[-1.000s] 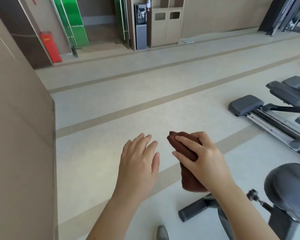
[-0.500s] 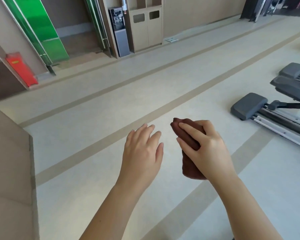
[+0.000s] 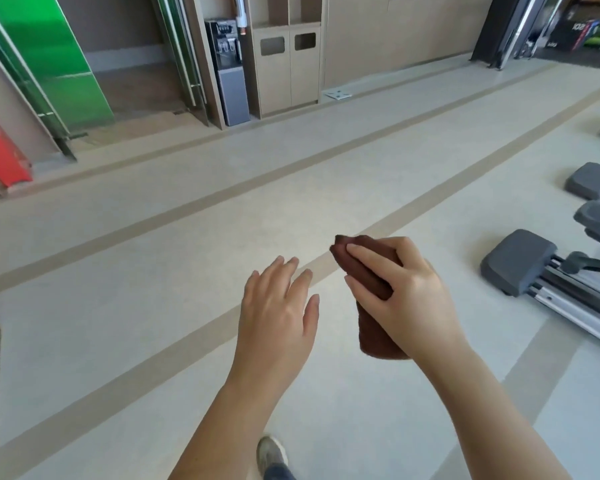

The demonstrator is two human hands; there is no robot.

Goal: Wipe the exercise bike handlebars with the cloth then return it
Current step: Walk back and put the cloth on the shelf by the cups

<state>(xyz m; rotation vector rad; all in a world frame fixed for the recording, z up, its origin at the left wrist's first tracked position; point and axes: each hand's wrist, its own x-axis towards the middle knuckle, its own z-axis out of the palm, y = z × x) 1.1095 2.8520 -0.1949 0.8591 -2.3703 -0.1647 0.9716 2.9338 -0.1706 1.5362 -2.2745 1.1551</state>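
Head view: right hand point(image 3: 407, 299) clenched around folded brown cloth point(image 3: 368, 271), held in the air above the floor point(image 3: 153, 254); left hand point(image 3: 278, 310) released, fingers spread, holding nothing. No exercise bike in frame. Risk: cloth's loose lower end unfolding or slipping free if grip slackens in transit.

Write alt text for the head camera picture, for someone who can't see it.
A right hand grips a bunched brown cloth above a pale gym floor, with the empty left hand open beside it. Grey exercise machine parts lie at right; no bike handlebars are visible.
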